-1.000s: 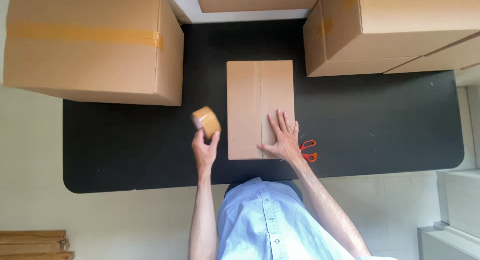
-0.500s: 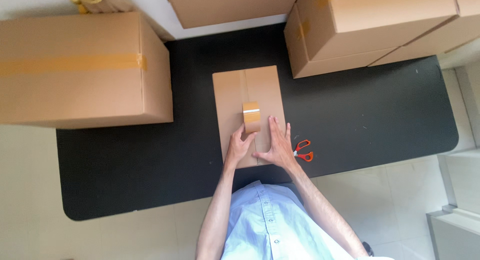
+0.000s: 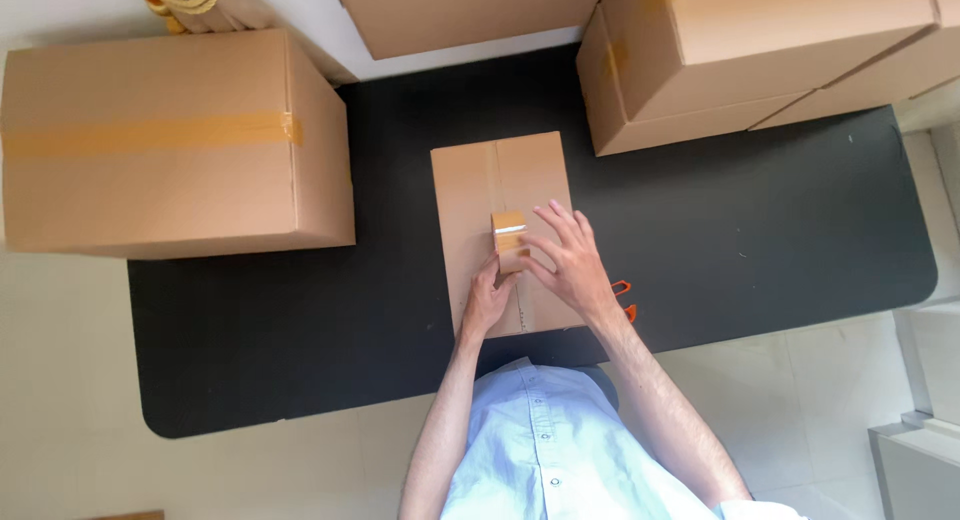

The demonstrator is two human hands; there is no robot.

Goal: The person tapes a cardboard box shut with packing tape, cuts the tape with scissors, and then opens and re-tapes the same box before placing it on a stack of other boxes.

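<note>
Tape roll (image 3: 509, 239) now sits on the seam of the flat cardboard box (image 3: 500, 180), gripped from below by the fingers of the left hand (image 3: 487, 305); a second ago that hand held it raised off to the left, over the desk (image 3: 750, 230). The right hand (image 3: 566, 263) has moved up the box, fingers spread and touching the roll. The work has gone from fetching to laying tape. The roll is tan, its strip glinting pale. Orange scissors (image 3: 624, 298) lie just beside the box.
</note>
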